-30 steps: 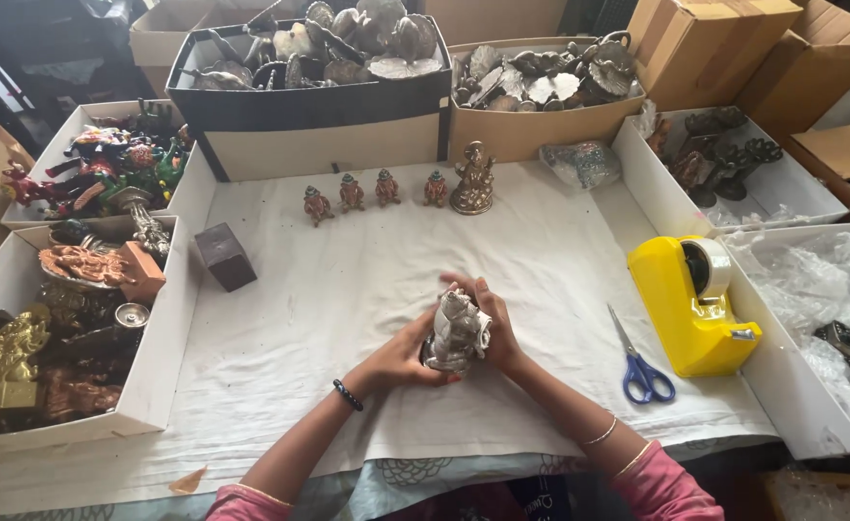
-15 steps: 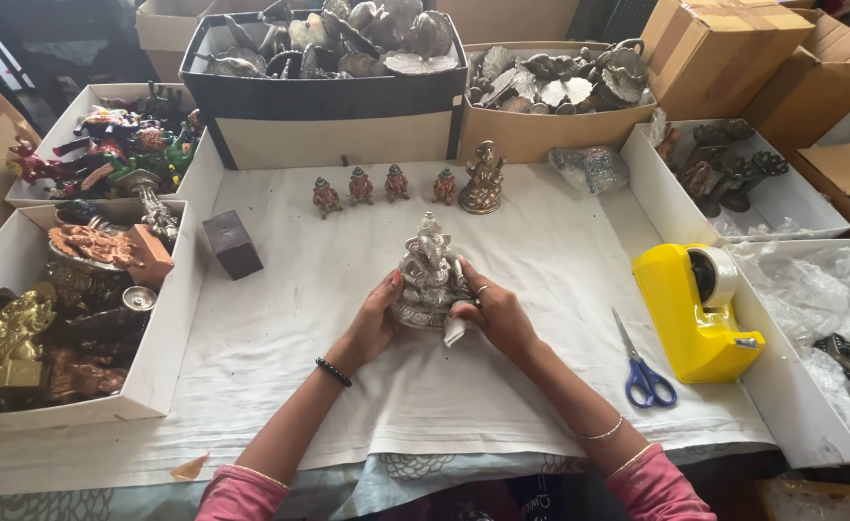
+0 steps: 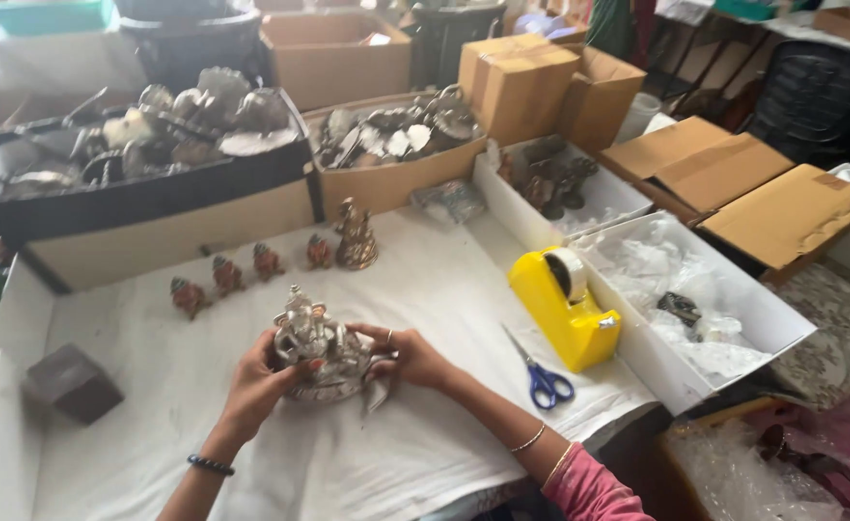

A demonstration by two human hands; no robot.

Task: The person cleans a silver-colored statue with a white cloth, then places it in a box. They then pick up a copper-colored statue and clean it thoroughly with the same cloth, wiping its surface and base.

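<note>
A silver metal figurine (image 3: 314, 340) stands upright just above the white table cloth (image 3: 444, 280), held between both hands. My left hand (image 3: 254, 382) cups its left side and base. My right hand (image 3: 408, 355), with a ring on one finger, grips its right side. A bit of clear wrap hangs below the figurine's base. Behind it, a row of small reddish figurines (image 3: 227, 275) stands beside a taller brass figurine (image 3: 356, 234).
A yellow tape dispenser (image 3: 565, 306) and blue-handled scissors (image 3: 539, 374) lie to the right. A small dark box (image 3: 72, 383) sits at the left. Open boxes of metal pieces (image 3: 155, 145) line the back, a white tray with plastic wrap (image 3: 695, 309) and cardboard boxes (image 3: 734, 193) the right.
The figurine went from lying wrapped in my hands to upright and facing me. The view has swung to the right, so the table now appears further left.
</note>
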